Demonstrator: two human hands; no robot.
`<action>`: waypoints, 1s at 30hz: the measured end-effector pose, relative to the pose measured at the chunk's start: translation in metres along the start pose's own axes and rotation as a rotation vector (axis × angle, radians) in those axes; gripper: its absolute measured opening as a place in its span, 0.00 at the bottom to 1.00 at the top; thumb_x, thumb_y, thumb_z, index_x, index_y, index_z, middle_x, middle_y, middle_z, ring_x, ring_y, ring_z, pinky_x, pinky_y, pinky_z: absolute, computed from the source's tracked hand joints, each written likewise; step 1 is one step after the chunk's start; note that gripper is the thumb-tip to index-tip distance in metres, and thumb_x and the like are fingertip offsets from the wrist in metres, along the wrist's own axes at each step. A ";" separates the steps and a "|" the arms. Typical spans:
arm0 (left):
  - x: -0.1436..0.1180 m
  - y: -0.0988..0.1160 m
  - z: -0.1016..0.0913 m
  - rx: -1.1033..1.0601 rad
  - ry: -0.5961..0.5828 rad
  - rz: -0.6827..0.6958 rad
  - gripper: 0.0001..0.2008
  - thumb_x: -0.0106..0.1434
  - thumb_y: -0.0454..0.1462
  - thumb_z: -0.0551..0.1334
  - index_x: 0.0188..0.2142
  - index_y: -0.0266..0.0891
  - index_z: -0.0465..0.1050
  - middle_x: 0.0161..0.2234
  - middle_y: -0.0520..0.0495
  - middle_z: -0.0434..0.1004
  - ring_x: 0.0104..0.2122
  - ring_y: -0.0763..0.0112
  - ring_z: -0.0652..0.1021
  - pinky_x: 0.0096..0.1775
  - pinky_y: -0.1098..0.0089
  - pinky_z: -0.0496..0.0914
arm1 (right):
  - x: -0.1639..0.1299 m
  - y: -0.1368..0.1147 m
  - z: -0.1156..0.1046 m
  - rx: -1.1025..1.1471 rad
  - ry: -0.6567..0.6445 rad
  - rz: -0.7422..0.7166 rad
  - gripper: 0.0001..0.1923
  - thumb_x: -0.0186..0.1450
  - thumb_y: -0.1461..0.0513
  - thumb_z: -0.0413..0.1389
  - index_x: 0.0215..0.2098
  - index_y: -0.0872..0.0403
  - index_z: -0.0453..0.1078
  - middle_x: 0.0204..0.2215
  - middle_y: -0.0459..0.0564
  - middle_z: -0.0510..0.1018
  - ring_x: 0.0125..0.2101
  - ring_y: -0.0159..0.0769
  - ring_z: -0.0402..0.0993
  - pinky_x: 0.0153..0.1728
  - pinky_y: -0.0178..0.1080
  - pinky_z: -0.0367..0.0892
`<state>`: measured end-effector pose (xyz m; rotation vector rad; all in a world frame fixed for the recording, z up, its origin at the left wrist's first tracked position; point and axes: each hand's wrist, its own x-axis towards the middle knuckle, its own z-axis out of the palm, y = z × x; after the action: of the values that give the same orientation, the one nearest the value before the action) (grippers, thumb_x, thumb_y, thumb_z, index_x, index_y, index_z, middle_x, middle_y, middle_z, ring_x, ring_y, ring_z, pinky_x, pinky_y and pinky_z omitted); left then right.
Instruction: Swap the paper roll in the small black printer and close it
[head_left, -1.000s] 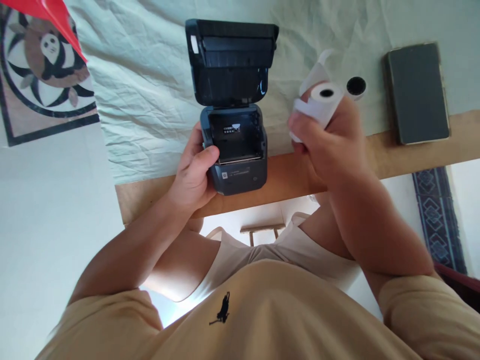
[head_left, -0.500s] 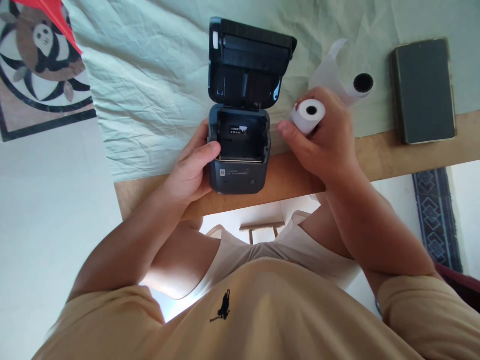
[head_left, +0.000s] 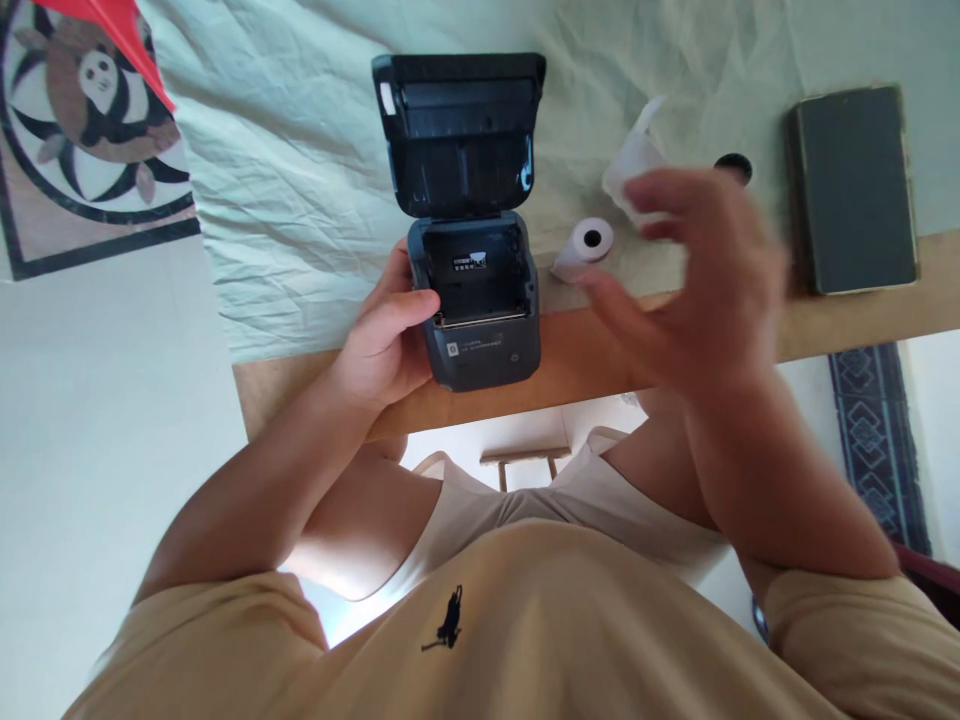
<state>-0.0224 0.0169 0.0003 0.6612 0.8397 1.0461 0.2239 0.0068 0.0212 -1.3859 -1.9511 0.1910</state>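
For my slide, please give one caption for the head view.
Left hand steadies open printer; paper roll lies beside it.

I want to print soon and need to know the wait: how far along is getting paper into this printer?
Done: the printer has its lid open and the paper bay is bare. In hand: the left hand grips the printer's side; the right hand, blurred and open, holds nothing. Left: the paper roll lies on the cloth beside the printer, not in the bay, and the lid is unshut.
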 end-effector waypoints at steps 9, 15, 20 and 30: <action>0.002 -0.002 0.006 0.010 0.013 -0.009 0.14 0.58 0.40 0.68 0.45 0.48 0.74 0.40 0.55 0.83 0.39 0.65 0.78 0.38 0.64 0.73 | 0.010 0.055 -0.008 -0.223 0.003 0.293 0.28 0.61 0.63 0.59 0.59 0.64 0.69 0.55 0.70 0.71 0.56 0.49 0.70 0.58 0.50 0.66; 0.001 -0.001 0.006 -0.012 -0.003 -0.002 0.15 0.59 0.38 0.68 0.46 0.44 0.75 0.40 0.54 0.83 0.39 0.68 0.79 0.38 0.66 0.76 | 0.015 0.048 -0.003 -0.227 -0.044 0.393 0.14 0.61 0.66 0.61 0.46 0.57 0.74 0.47 0.62 0.73 0.48 0.43 0.73 0.49 0.44 0.67; 0.001 -0.001 0.003 -0.017 -0.033 0.008 0.14 0.60 0.38 0.67 0.46 0.44 0.74 0.42 0.52 0.84 0.41 0.66 0.79 0.40 0.65 0.77 | 0.013 0.045 -0.004 -0.224 -0.053 0.386 0.05 0.62 0.63 0.61 0.36 0.52 0.69 0.43 0.58 0.74 0.48 0.43 0.73 0.50 0.45 0.65; 0.000 -0.001 0.007 -0.013 -0.012 -0.002 0.14 0.60 0.40 0.68 0.46 0.46 0.73 0.43 0.53 0.81 0.43 0.61 0.78 0.44 0.59 0.74 | 0.008 0.046 0.001 0.071 -0.042 0.361 0.19 0.56 0.64 0.64 0.45 0.50 0.70 0.39 0.50 0.79 0.35 0.34 0.73 0.34 0.39 0.64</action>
<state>-0.0164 0.0157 0.0028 0.6551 0.8220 1.0439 0.2568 0.0326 0.0011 -1.6881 -1.6951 0.4561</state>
